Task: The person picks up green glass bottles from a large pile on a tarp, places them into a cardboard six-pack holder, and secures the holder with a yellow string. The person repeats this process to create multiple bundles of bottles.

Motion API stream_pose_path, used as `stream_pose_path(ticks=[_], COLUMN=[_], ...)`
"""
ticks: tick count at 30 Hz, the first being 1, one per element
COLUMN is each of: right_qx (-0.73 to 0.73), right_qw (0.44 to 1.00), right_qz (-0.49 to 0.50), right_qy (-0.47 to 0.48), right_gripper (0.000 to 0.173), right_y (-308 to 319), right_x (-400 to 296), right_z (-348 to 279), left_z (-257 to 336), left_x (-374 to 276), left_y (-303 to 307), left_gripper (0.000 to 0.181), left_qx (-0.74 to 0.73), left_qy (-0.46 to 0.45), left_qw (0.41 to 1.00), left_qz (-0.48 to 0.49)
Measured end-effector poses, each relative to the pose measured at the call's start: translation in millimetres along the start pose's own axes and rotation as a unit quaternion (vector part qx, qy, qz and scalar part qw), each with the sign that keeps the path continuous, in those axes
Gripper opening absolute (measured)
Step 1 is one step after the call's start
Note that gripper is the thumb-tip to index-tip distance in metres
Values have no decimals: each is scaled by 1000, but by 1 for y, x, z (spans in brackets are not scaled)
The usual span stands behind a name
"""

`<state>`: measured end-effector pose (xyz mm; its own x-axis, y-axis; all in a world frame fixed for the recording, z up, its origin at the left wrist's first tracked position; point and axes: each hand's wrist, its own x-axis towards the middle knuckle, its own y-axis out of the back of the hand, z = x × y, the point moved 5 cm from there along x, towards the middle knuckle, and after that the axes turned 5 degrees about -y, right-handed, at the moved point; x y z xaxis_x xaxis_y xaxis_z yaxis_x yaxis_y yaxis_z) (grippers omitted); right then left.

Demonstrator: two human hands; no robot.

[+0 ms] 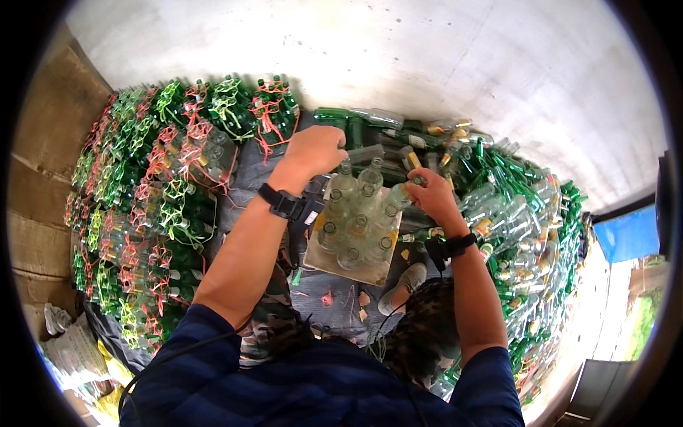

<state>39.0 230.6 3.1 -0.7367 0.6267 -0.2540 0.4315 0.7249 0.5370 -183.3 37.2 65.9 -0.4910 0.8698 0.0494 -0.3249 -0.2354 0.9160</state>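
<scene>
Several clear glass bottles (358, 227) stand upright, packed close together on a square pale board (347, 269) between my feet. My right hand (433, 196) grips a clear glass bottle (400, 193) by its neck at the right side of this group. Over the far left corner, my left hand (317, 152) is curled, fingertips close to the mouth of a rear bottle (344, 179). Its fingers are partly hidden, so I cannot tell whether they hold anything. Black straps with small devices circle both wrists.
Bundles of green and clear bottles (176, 208), tied with red and yellow-green plastic twine, fill the left. Loose bottles (512, 219) lie heaped along the right and back. A pale wall (363, 58) rises behind. Twine scraps and a shoe (403, 288) are on the dark floor covering (320, 315).
</scene>
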Motion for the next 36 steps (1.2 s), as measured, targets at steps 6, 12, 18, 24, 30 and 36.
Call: stream_pose_path(ticks=[6, 12, 18, 24, 30, 36], right_qx=[7, 24, 20, 14, 5, -10], right_qw=[1000, 999, 998, 996, 996, 995], right_qz=[-18, -40, -62, -90, -85, -98], right_qy=[-2, 1, 3, -1, -3, 0], right_gripper=[29, 27, 29, 34, 38, 43], right_y=[-11, -17, -26, -30, -29, -27], right_x=[2, -1, -1, 1, -2, -6], right_z=[-5, -11, -12, -14, -17, -23], left_z=[-3, -4, -7, -8, -4, -7], left_x=[-2, -2, -3, -5, -6, -8], left_y=[1, 2, 3, 4, 6, 5], left_gripper=[25, 24, 25, 27, 27, 27], left_qx=[-12, -10, -10, -9, -10, -12], left_qy=[15, 20, 19, 24, 27, 23], left_qw=[1000, 1000, 1000, 999, 999, 999], left_qz=[-14, -15, -15, -24, -32, -30])
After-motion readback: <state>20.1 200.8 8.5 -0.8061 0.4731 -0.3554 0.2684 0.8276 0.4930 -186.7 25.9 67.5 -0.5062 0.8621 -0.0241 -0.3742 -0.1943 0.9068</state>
